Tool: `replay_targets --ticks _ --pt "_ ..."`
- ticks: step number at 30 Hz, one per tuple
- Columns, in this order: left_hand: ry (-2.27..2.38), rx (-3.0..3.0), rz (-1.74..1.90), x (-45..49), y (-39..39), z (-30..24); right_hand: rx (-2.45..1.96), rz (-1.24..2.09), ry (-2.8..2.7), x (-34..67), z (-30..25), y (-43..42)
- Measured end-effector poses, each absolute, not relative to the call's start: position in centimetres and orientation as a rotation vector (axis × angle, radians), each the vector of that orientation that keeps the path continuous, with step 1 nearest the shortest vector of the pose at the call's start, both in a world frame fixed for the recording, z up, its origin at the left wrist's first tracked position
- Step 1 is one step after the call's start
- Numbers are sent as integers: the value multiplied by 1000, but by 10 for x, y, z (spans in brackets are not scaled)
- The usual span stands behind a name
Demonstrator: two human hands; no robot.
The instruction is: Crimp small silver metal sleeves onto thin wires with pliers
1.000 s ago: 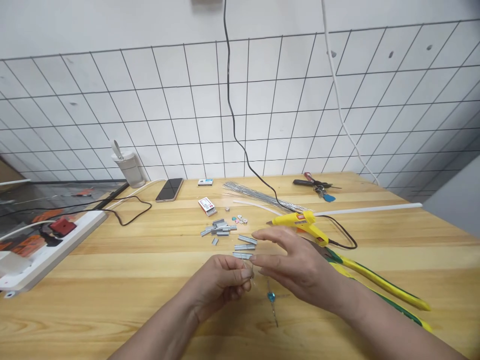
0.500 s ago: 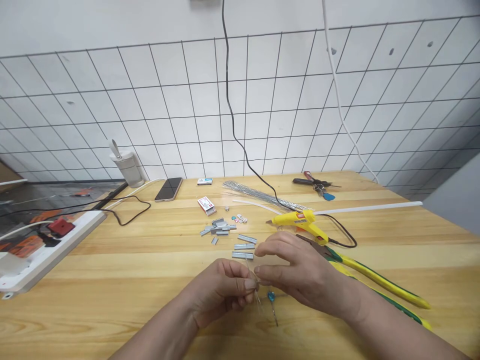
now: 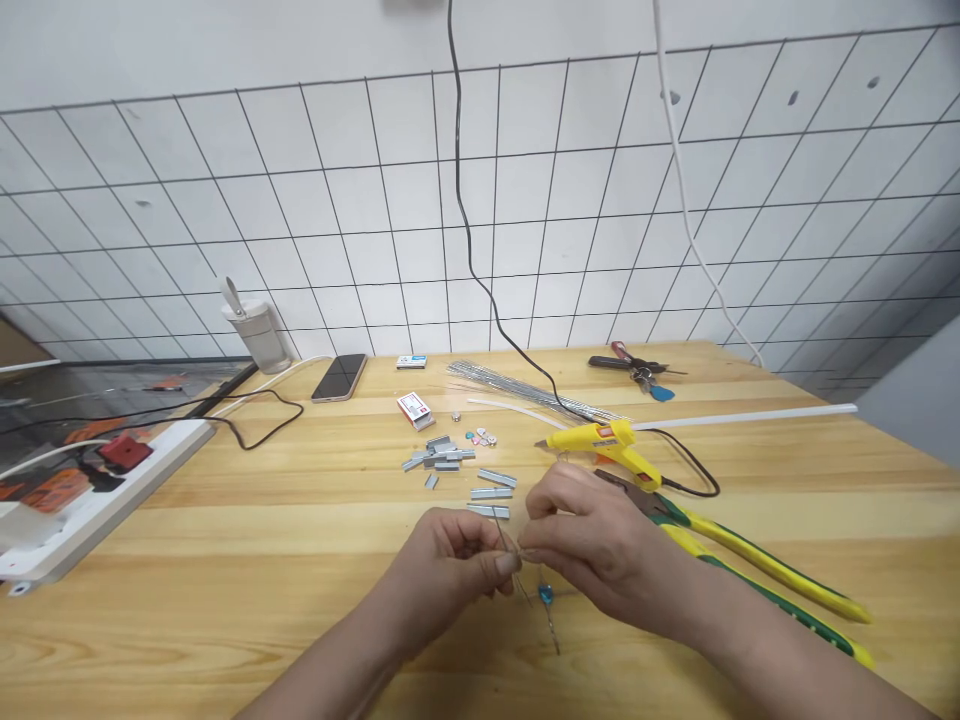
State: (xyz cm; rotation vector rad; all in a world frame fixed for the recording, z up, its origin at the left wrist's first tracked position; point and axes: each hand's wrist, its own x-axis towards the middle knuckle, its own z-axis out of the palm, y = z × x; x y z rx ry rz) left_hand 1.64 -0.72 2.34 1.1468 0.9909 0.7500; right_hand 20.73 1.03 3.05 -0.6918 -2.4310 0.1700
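There are two hands (image 3: 465,570) (image 3: 592,545), one glue gun (image 3: 600,438), one long-handled tool (image 3: 765,558), one phone (image 3: 339,378), one cup (image 3: 259,338), one power strip (image 3: 146,475), two small boxes (image 3: 415,411), three metal strips (image 3: 491,493) by the hands, plus an uncountable pile (image 3: 442,458).

Thin grey wires (image 3: 498,527) slant, pinched in the left hand (image 3: 459,565).
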Motion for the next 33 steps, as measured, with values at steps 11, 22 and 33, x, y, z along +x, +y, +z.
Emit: replay_targets --ticks 11,22,33 --pt "1043 1225 838 20 -5 19 -998 556 -2312 198 29 9" --pt "863 582 1093 16 2 14 -735 174 -2011 188 13 6" --pt "823 495 1069 20 -2 12 -706 -181 -2163 187 12 4"
